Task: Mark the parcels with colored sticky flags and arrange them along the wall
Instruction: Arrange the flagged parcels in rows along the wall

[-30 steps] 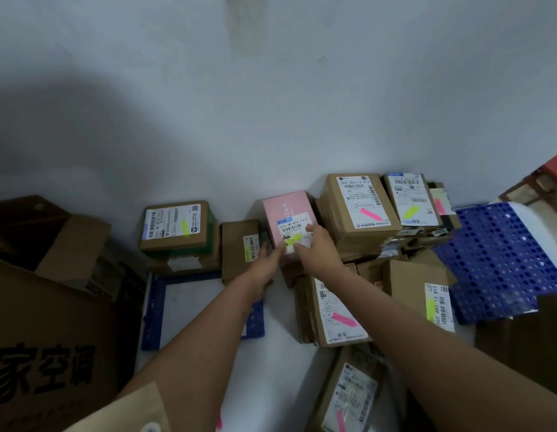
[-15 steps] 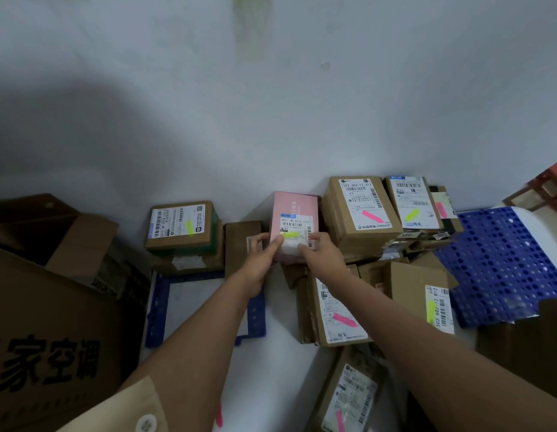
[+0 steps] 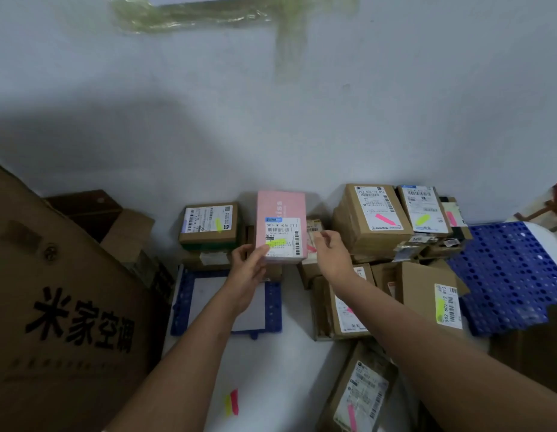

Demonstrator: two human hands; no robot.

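A pink parcel (image 3: 280, 213) with a white label and a yellow flag stands against the wall, resting on a brown box. My left hand (image 3: 249, 269) holds its lower left corner, thumb on the label. Just right of the parcel, my right hand (image 3: 330, 254) hovers off it with fingers loosely curled and nothing in them. A brown parcel with a yellow flag (image 3: 208, 222) lies to the left. Flagged brown parcels (image 3: 377, 213) are stacked to the right. A strip of yellow and pink sticky flags (image 3: 232, 402) lies on the white surface near me.
A large printed cardboard box (image 3: 62, 307) fills the left side. A blue perforated frame (image 3: 271, 307) lies under my left forearm, and a blue perforated pallet (image 3: 508, 275) sits at right. More flagged parcels (image 3: 433, 294) crowd the lower right.
The pink parcel has shifted left and up against the wall. My right hand has let go of it and pulled slightly right; my left hand keeps hold.
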